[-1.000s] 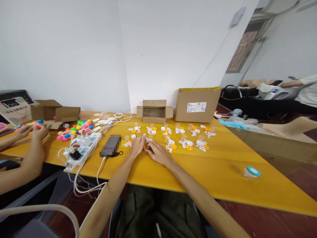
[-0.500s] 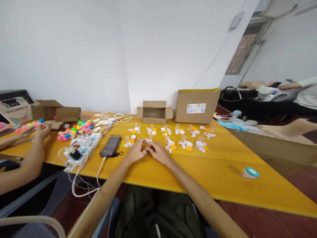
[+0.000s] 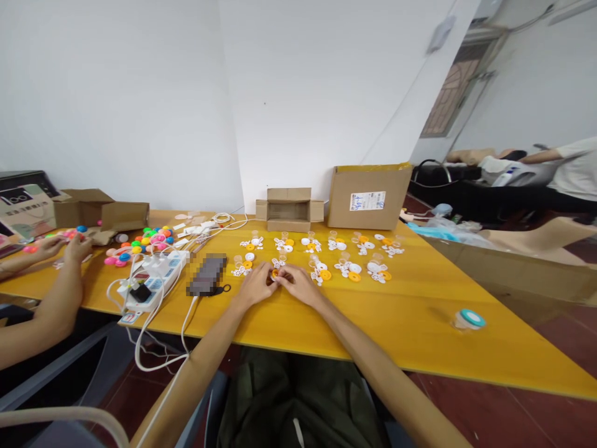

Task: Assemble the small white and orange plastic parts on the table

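My left hand (image 3: 258, 283) and my right hand (image 3: 297, 285) meet over the yellow table (image 3: 308, 330), with fingertips pinched together. Between them is a small orange round part (image 3: 275, 273), mostly covered by the fingers. Past my hands lie two rows of little part groups: clear plastic cups (image 3: 282, 256), white perforated pieces (image 3: 317, 275), white discs (image 3: 357, 269) and orange rings (image 3: 354, 277). The nearest group to my right hand has an orange ring (image 3: 325, 275) beside white pieces.
A small open carton (image 3: 289, 225) and a large labelled box (image 3: 342, 208) stand at the back. Left are a phone (image 3: 208, 274), a power strip (image 3: 175, 269) with cables, and colourful balls (image 3: 125, 256). A co-worker's hands (image 3: 77, 246) are farther left. A teal-lidded jar (image 3: 470, 319) stands right.
My hands stay together, and slightly more of the orange part shows between the fingers. The whole view has shifted slightly. The co-worker's hands have moved a little.
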A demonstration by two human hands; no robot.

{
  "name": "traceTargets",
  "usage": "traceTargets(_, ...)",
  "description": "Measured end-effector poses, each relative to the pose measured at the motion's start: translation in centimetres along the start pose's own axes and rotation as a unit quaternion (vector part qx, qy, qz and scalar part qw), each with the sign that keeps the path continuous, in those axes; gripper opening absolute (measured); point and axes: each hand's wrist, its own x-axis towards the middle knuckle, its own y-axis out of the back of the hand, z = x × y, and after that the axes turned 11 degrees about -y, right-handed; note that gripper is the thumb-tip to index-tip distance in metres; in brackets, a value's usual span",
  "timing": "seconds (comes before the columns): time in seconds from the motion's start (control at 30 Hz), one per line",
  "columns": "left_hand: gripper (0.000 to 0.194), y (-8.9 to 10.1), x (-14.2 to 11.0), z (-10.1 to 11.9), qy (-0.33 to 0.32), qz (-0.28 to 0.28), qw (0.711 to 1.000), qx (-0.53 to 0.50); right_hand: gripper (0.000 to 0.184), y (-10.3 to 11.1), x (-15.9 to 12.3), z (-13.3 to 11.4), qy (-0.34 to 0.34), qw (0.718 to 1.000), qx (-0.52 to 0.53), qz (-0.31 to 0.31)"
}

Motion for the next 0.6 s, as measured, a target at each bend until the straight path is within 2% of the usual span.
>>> traceTargets(0.33, 0.015, -0.07, -0.02, -0.22, -0.002, -0.009, 1.000, -0.007, 0.020, 0.02, 0.08, 0.30, 0.002, 1.000, -0.008, 0.012)
traceTargets(0.6, 0.009, 0.03, 0.01, -0.04, -0.008, 0.002, 1.000, -0.008, 0.018, 0.04, 0.03, 0.39, 0.010, 1.000, -0.021, 0.013)
